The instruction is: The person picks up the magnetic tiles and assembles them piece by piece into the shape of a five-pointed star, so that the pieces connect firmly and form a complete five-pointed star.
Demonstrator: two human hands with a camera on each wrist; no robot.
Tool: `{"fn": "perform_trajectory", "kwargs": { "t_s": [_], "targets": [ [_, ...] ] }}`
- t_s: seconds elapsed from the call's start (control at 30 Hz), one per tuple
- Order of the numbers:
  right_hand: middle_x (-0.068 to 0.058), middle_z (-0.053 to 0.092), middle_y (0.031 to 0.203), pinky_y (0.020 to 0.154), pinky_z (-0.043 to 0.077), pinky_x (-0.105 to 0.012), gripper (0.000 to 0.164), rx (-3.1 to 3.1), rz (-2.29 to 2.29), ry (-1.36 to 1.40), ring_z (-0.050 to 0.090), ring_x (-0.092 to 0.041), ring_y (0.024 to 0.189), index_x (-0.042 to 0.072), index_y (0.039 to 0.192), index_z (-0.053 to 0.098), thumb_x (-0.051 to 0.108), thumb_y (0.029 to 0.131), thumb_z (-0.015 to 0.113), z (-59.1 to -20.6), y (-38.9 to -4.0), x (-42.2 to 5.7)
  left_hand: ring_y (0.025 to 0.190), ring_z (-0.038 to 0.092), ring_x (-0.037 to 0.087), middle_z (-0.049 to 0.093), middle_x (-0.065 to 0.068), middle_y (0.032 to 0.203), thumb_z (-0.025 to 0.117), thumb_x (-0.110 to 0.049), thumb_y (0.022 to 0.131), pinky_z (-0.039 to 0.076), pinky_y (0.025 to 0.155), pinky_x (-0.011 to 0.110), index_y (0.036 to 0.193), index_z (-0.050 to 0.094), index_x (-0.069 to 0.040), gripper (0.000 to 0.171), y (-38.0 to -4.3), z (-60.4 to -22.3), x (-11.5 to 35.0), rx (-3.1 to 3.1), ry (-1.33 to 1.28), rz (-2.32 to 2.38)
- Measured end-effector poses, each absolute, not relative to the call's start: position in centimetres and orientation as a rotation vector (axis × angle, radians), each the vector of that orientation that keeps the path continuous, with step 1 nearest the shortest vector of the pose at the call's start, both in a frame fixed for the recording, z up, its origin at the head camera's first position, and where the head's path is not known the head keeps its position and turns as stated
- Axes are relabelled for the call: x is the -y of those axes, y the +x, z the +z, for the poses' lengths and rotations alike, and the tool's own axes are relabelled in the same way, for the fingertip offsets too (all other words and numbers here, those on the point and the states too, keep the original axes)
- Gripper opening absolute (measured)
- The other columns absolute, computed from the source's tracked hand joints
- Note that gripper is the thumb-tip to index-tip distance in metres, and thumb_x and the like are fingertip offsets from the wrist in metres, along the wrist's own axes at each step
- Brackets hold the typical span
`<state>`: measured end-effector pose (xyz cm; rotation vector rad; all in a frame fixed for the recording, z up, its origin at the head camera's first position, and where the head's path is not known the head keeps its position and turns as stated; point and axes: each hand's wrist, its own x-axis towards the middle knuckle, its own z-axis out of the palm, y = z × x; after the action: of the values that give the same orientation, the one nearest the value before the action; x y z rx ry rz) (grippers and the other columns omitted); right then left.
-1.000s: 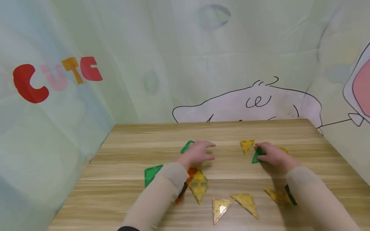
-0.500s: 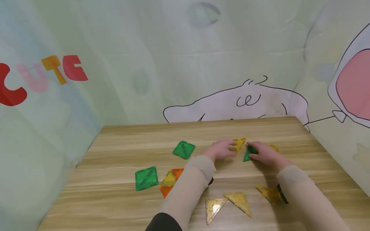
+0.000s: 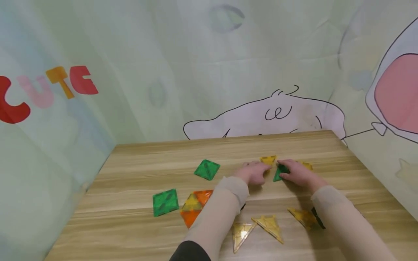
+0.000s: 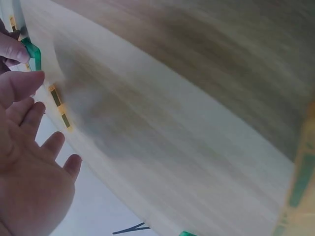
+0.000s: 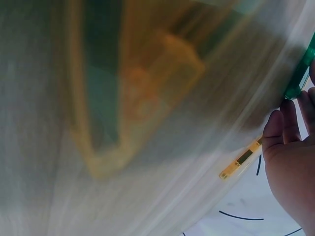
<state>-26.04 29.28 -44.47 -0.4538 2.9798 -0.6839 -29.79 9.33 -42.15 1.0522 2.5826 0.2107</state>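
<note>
My right hand pinches a green triangle magnetic tile at the table's far right; in the right wrist view the fingers hold the green tile's edge. Just left of it, my left hand reaches a fingertip to a yellow triangle tile; whether it touches I cannot tell. In the left wrist view the left hand's fingers are spread, with nothing between them. Another yellow tile shows partly behind the right hand.
Two green diamond shapes, one far and one nearer, lie on the left. An orange and yellow tile group is partly hidden by the left sleeve. Yellow triangles lie near the front. A printed curtain hangs behind.
My left hand has left the far green diamond and moved right to the yellow triangle beside the right hand. The right hand still holds the green tile. The head view has shifted slightly.
</note>
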Motion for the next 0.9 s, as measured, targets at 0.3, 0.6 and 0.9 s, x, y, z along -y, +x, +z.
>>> {"fn": "perform_trajectory", "kwargs": {
  "t_s": [0.3,0.6,0.9],
  "targets": [
    [-0.033,0.044,0.13,0.099,0.031,-0.057,0.053,-2.982,-0.659,-0.471,0.04,-0.048,0.12,-0.009,0.133,0.043,0.014,0.09,0.062,-44.3,-26.6,-28.3,0.136,0.027,0.013,0.036,-0.012,0.146,0.051,-0.017,0.092,0.017,0.11,0.045,0.144,0.037,-0.03,0.055,-30.4,-41.6,-8.9,-2.584,0.985,0.175],
    [-0.032,0.048,0.127,0.097,0.033,-0.057,0.051,-2.997,-0.709,-0.566,0.043,-0.048,0.117,-0.01,0.131,0.045,0.013,0.089,0.063,-44.3,-26.2,-28.9,0.129,0.039,0.012,0.048,-0.001,0.138,0.049,-0.005,0.089,0.029,0.105,0.031,0.136,0.05,-0.014,0.049,-30.2,-40.9,-6.1,-2.407,1.166,0.365],
    [-0.03,0.05,0.125,0.093,0.036,-0.058,0.051,-2.943,-0.709,-0.631,0.047,-0.047,0.113,-0.005,0.132,0.048,0.014,0.088,0.065,-44.4,-25.3,-29.3,0.132,0.035,0.013,0.043,-0.003,0.142,0.059,-0.012,0.089,0.024,0.108,0.032,0.14,0.046,-0.017,0.052,-29.6,-41.5,-5.8,-2.495,1.244,0.263]
  ]
}}
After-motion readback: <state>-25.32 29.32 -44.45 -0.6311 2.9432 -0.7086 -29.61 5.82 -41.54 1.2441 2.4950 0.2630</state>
